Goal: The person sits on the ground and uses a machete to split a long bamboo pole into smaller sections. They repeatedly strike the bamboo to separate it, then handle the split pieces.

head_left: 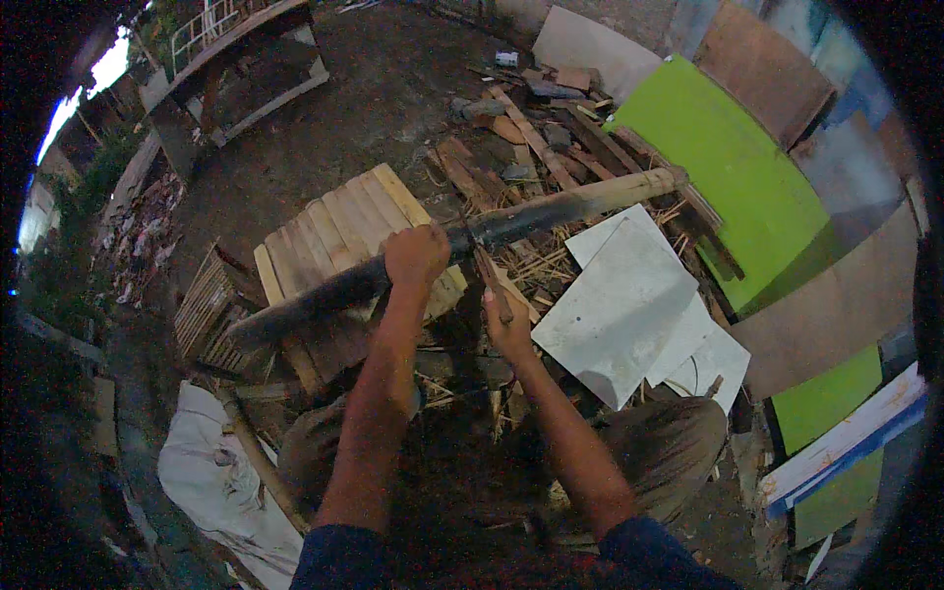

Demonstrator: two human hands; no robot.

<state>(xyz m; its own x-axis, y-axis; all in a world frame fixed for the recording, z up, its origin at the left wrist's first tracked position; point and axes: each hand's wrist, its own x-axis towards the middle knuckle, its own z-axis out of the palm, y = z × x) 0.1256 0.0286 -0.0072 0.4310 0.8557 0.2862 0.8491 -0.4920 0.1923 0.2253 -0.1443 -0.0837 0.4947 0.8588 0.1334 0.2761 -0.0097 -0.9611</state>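
A long round pole [339, 292], likely bamboo, lies slantwise before me. It is dark along most of its length and pale toward its far right end. My left hand [417, 254] is closed round its middle, above a slatted wooden stool [334, 226]. Just to the right, my right hand [507, 329] is wrapped round a narrow brown hand tool that looks like a knife [489, 280]. Its upper end meets the pole close to my left hand. Dim light hides the tool's exact shape and edge.
White boards [615, 305] lie right of my hands, near scattered thin sticks and scrap wood [531, 138]. Green panels [723, 167] lean farther right. A slatted crate [211, 310] and a white sack [211, 467] are at left. A wooden table [236, 49] stands behind.
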